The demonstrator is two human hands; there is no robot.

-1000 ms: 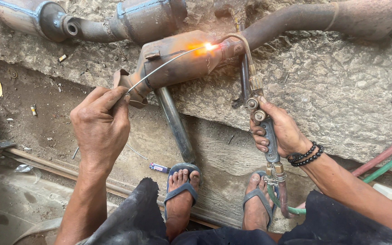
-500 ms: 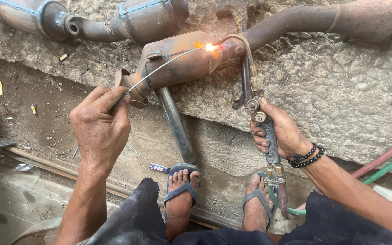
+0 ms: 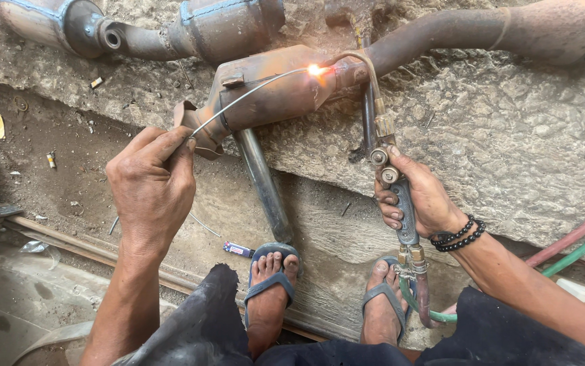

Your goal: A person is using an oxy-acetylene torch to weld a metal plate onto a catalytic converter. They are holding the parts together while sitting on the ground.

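A rusty exhaust muffler (image 3: 272, 95) lay on the concrete slab (image 3: 509, 142), glowing at its pipe joint. The left hand (image 3: 151, 186) pinched a thin filler rod (image 3: 245, 98) reaching the flame (image 3: 315, 69). The right hand (image 3: 418, 196) was closed around a gas welding torch (image 3: 392, 183), with red and green hoses (image 3: 577, 244) trailing right.

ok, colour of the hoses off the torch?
One green, one red, on the hoses; head view.

Rusty brown exhaust pipe (image 3: 272, 95); orange-white flame (image 3: 316, 69); blue sandals (image 3: 272, 285); black bead bracelet (image 3: 460, 234) (hoses (image 3: 577, 244) red, green).
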